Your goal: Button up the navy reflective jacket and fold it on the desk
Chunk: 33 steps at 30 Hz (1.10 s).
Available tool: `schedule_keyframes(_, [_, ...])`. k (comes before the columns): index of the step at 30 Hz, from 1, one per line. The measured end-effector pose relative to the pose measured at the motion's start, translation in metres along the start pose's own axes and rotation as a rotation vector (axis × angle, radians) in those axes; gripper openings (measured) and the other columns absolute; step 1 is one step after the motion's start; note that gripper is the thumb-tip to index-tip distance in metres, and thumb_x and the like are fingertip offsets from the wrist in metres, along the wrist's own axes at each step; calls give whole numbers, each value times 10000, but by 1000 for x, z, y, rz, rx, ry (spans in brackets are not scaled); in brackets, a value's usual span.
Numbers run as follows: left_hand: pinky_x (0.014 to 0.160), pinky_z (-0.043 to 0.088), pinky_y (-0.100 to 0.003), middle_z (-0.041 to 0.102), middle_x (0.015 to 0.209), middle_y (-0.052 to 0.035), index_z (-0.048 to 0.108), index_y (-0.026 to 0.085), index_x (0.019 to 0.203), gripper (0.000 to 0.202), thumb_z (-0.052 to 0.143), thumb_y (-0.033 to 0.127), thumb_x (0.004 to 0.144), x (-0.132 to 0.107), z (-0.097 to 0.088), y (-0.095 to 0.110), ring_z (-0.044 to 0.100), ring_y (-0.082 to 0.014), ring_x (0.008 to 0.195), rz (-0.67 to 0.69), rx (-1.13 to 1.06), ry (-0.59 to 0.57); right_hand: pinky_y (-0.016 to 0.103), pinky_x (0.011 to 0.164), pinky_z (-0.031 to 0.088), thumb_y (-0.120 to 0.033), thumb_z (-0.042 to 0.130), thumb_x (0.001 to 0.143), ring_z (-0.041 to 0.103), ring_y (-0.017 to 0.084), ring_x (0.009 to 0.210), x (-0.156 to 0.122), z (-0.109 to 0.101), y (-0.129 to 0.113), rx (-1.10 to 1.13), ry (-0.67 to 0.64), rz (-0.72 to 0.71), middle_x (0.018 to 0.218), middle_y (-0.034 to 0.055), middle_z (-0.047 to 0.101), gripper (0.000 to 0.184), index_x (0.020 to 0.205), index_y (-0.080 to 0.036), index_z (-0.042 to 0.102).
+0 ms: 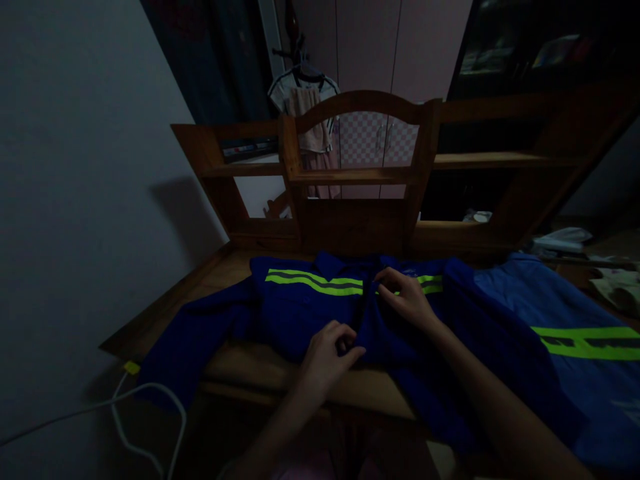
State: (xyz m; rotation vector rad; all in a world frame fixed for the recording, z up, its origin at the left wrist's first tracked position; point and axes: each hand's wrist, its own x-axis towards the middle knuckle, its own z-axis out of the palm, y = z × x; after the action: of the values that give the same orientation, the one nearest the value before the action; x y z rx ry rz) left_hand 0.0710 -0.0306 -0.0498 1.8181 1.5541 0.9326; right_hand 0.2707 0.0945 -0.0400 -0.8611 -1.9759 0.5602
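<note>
A dark blue work jacket (300,313) with yellow-green and grey reflective stripes lies spread on the wooden desk (250,367), collar toward the back. Its left-side sleeve hangs over the desk's front edge. My right hand (407,300) pinches the jacket's front opening edge at stripe height, raising the cloth in a fold. Lower down, my left hand (327,350) has its fingers curled at the same front edge near the hem, thumb and forefinger around the cloth. Exactly what lies between those fingertips is too dark to make out.
A lighter blue garment (530,293) with a yellow-green stripe lies to the right. Wooden shelving (355,177) rises behind the jacket. A white cable (180,407) loops at lower left beside the wall (90,200). Clothes (307,107) hang on a stand beyond.
</note>
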Motion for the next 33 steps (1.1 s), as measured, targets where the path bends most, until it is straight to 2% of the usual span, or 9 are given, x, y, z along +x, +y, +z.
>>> schedule_keyframes(3, [595, 355, -212, 539, 742, 22, 605, 174, 787, 164, 708, 286, 725, 2, -1, 1, 497, -106, 666, -9, 18, -83, 210, 562, 371, -191, 510, 849, 545, 132, 608, -2, 2, -2, 7, -24, -26, 685, -40, 554, 118, 942, -185, 583])
schedule_keyframes(7, [617, 325, -227, 557, 738, 22, 572, 173, 781, 176, 706, 264, 712, -2, -3, -5, 510, -123, 699, 28, 207, -204, 204, 576, 367, -153, 515, 843, 543, 127, 609, -5, 6, -2, 29, -91, -59, 692, -46, 552, 150, 966, -195, 588])
schedule_keyframes(10, [652, 321, -234, 570, 755, 15, 550, 171, 784, 174, 687, 257, 719, -8, -4, -9, 524, -140, 754, 62, 288, -226, 204, 575, 360, -137, 521, 842, 541, 129, 609, -8, 10, -2, 28, -144, -82, 694, -45, 546, 166, 978, -202, 589])
schedule_keyframes(15, [565, 298, -221, 578, 686, 34, 555, 179, 743, 186, 669, 325, 723, -5, -11, -7, 539, -122, 669, 14, 266, -280, 209, 591, 357, -115, 523, 850, 545, 137, 622, -9, 10, 0, -4, -166, -98, 716, -37, 555, 184, 994, -210, 587])
schedule_keyframes(18, [547, 306, -212, 583, 671, 40, 561, 179, 741, 207, 665, 357, 724, -1, -12, -6, 545, -114, 639, -12, 211, -258, 208, 589, 351, -115, 521, 858, 541, 137, 615, -9, 9, 2, -17, -156, -97, 711, -39, 552, 185, 1000, -215, 585])
schedule_keyframes(22, [589, 359, -207, 615, 746, 20, 592, 170, 792, 239, 667, 387, 724, 2, -10, -10, 558, -124, 684, -46, 66, -184, 206, 592, 353, -127, 519, 867, 549, 141, 624, -8, 8, 2, -28, -145, -89, 716, -36, 556, 179, 1009, -213, 586])
schedule_keyframes(25, [613, 383, -212, 624, 761, 3, 613, 158, 800, 219, 646, 367, 743, 2, -8, -14, 566, -134, 707, -67, -22, -177, 206, 592, 357, -142, 517, 874, 556, 147, 637, -7, 7, 1, -39, -142, -86, 732, -27, 565, 171, 1013, -207, 592])
schedule_keyframes(33, [657, 371, -217, 560, 805, 1, 585, 159, 738, 132, 627, 276, 783, 4, -10, -10, 525, -123, 741, 132, 121, -262, 206, 596, 375, -163, 517, 877, 560, 161, 632, -8, 8, 0, -71, -139, -71, 717, -13, 564, 156, 1003, -199, 601])
